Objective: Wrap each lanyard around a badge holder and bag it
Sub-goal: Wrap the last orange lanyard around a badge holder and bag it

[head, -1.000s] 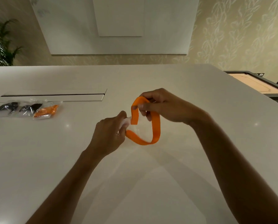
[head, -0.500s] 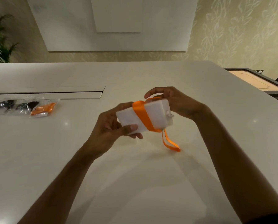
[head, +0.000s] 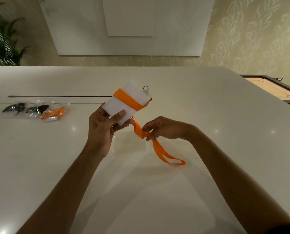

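While the left hand [head: 105,127] holds the white badge holder [head: 129,102] up off the surface, thumb pressed on its near face and fingers curled behind it, the right hand [head: 164,128] sits just to its right and lower, pinching the orange lanyard [head: 141,131] between thumb and fingertips. One turn of the lanyard runs slantwise across the holder's face; from the holder's lower edge the strap drops to the right hand's pinch, where it bunches and twists. Past that pinch the remaining loop hangs down and trails toward the person, its end lying on the white table [head: 208,102] near the right forearm. A small metal ring [head: 146,88] stands out at the holder's far corner.

Well to the left of the left hand, three clear bags [head: 34,110] lie in a row on the table, two with dark contents and one with orange. Just beyond them runs a long narrow slot [head: 60,96] in the tabletop. Beyond the table's far edge is a pale wall panel [head: 129,26], with a leafy plant [head: 4,43] far left and patterned wallpaper [head: 252,36] to the right.
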Demonstrator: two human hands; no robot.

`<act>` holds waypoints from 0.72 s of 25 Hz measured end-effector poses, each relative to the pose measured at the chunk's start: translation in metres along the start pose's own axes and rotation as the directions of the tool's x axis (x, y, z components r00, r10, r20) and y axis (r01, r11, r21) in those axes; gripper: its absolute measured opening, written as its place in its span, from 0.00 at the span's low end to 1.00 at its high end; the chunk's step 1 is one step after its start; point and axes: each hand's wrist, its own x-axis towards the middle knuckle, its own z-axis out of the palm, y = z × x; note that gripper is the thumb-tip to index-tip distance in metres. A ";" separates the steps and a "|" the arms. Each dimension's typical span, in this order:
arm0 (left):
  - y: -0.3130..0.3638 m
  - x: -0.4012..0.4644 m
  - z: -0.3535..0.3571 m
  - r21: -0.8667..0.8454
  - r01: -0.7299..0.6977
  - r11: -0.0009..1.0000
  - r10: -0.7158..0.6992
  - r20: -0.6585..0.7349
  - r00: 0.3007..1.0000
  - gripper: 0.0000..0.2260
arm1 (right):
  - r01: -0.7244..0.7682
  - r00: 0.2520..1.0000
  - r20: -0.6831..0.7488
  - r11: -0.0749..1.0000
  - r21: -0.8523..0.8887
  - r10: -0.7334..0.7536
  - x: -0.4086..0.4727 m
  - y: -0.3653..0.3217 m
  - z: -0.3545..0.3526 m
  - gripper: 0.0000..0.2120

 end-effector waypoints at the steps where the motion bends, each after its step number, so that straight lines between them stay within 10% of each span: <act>1: 0.001 0.001 0.000 -0.003 0.003 1.000 -0.003 -0.007 1.000 0.13 | -0.018 1.000 0.007 0.993 -0.117 0.019 -0.001 -0.001 0.000 0.18; 5: 0.011 0.005 0.010 0.007 0.001 1.000 -0.001 0.029 1.000 0.13 | 0.033 0.967 -0.230 0.954 -0.298 -0.105 -0.016 -0.017 -0.003 0.23; 14: 0.074 0.039 0.036 0.286 -0.150 0.946 0.104 0.170 0.980 0.18 | 0.402 0.748 -0.601 0.913 0.072 -0.282 -0.028 -0.055 -0.001 0.06; 18: 0.087 0.051 0.033 0.361 -0.217 0.907 0.147 0.213 0.966 0.17 | 0.457 0.786 -0.587 0.823 0.338 -0.194 -0.035 -0.060 -0.010 0.09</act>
